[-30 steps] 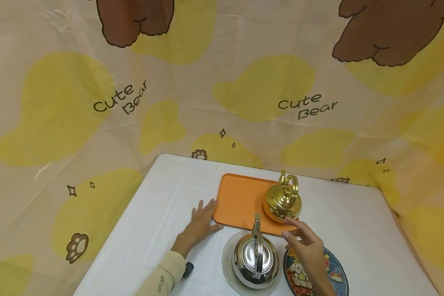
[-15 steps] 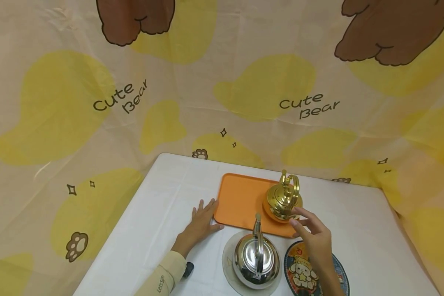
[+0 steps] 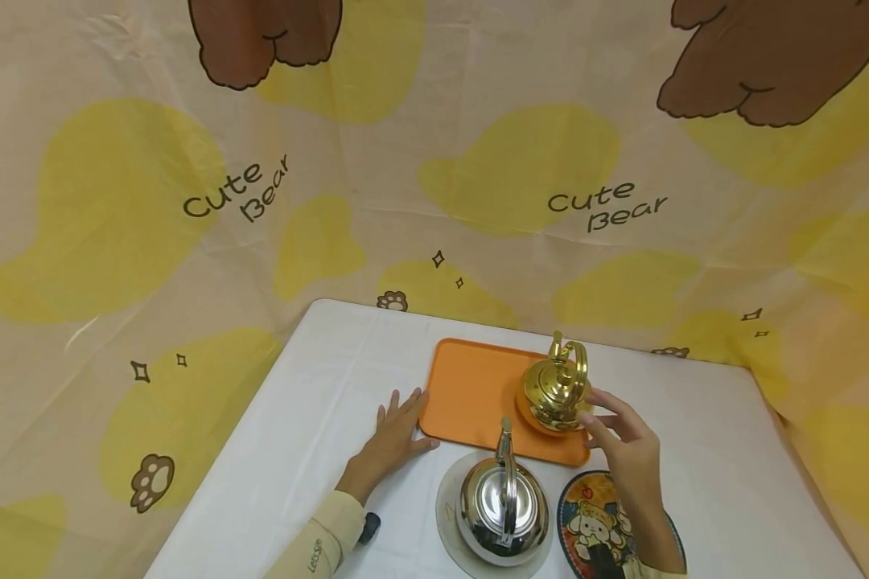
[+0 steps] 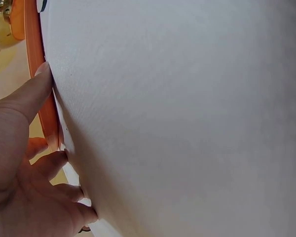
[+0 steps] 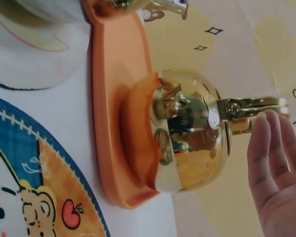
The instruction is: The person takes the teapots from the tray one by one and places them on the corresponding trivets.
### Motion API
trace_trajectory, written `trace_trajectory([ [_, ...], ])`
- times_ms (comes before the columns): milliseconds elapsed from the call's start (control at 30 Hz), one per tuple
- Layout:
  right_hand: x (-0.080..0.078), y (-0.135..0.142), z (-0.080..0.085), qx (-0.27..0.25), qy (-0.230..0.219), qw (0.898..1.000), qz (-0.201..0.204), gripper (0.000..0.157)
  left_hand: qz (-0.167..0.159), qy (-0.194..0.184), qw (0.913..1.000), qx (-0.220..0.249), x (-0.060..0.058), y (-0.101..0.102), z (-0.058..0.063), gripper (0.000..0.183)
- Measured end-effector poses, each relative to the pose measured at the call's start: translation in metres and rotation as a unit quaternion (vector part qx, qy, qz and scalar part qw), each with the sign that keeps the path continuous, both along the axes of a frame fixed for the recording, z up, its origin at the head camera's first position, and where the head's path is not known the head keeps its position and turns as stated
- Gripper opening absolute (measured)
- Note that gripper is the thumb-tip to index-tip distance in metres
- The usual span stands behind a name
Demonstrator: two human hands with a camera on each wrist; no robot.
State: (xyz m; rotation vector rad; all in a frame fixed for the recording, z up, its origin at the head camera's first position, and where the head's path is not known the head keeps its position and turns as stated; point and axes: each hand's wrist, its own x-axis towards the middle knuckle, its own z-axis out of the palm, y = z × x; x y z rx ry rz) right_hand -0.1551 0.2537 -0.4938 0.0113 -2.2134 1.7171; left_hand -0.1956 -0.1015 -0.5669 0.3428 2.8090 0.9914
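Note:
A gold kettle (image 3: pixel 554 394) stands upright at the right end of an orange tray (image 3: pixel 467 386). Its upright handle (image 5: pixel 251 109) shows in the right wrist view. My right hand (image 3: pixel 626 446) is at the kettle's right side, thumb and fingers apart. In the right wrist view the right fingers (image 5: pixel 260 148) extend beside the handle and are not wrapped round it. At the tray's front left corner rests my left hand (image 3: pixel 391 442), fingers spread. The left wrist view has the left thumb (image 4: pixel 37 91) lying along the tray's rim.
In front of the tray, a silver kettle (image 3: pixel 503 511) sits on a pale round mat (image 3: pixel 445 515). To its right is a round cartoon mat (image 3: pixel 586 515), partly covered by the right forearm. A printed cloth wall (image 3: pixel 478 169) rises behind the white table (image 3: pixel 333 378).
My right hand has moved right and slightly away from me, from the gold kettle's front round to its right side. The left hand keeps its place at the tray corner.

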Motion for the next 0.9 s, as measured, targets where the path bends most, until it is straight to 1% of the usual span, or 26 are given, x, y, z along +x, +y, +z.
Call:
trace_trajectory([
  [333, -0.010, 0.004, -0.002, 0.019, -0.010, 1.000, -0.020, 0.039, 0.001, -0.007, 1.0000, -0.003, -0.001, -0.001, -0.004, 0.089],
  [433, -0.012, 0.005, -0.003, 0.023, -0.014, 0.999, -0.025, 0.039, 0.000, -0.002, 1.0000, 0.000, -0.001, -0.001, -0.003, 0.089],
  [567, -0.016, 0.006, -0.004, 0.022, -0.017, 0.999, -0.021, 0.040, 0.000, 0.002, 1.0000, -0.002, -0.002, -0.001, -0.003, 0.089],
  [667, -0.018, 0.008, -0.004, 0.020, -0.019, 1.000, -0.015, 0.041, 0.000, -0.002, 1.0000, -0.006, -0.002, -0.001, -0.003, 0.089],
  [900, -0.023, 0.008, -0.003, 0.015, -0.030, 0.999, -0.008, 0.044, 0.003, -0.003, 1.0000, -0.001, -0.001, -0.001, -0.003, 0.089],
])
